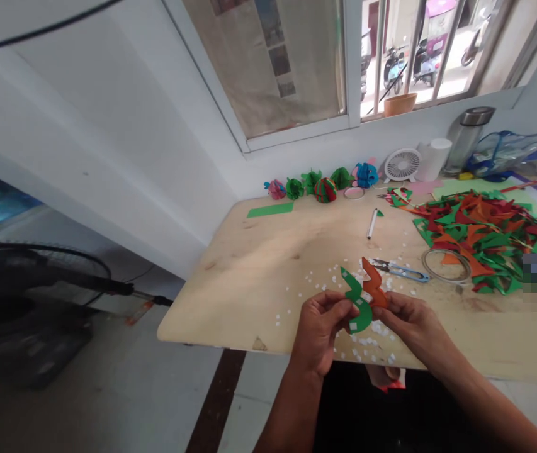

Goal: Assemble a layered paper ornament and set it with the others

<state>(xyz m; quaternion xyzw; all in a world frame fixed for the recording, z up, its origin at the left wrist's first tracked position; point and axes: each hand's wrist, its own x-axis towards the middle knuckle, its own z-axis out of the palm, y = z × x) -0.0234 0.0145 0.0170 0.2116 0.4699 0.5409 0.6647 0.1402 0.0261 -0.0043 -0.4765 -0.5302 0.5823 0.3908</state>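
Observation:
Near the table's front edge, my left hand (321, 327) pinches a curved green paper piece (354, 290) that has small white squares on it. An orange paper piece (373, 284) with a wavy edge is between the fingers of my right hand (407, 316). The two pieces are close together, the orange one to the right of the green. Small white squares (369, 343) lie scattered on the wooden table (249, 264) beneath and around both hands. Just behind the orange piece lie blue-handled snips (405, 272).
A heap of red, orange and green paper cutouts (490, 233) covers the right side, beside a tape ring (446, 265). A white pen (372, 224) lies mid-table. Paper ornaments (325, 190), a small fan (402, 165) and a glass bottle (469, 141) stand along the wall.

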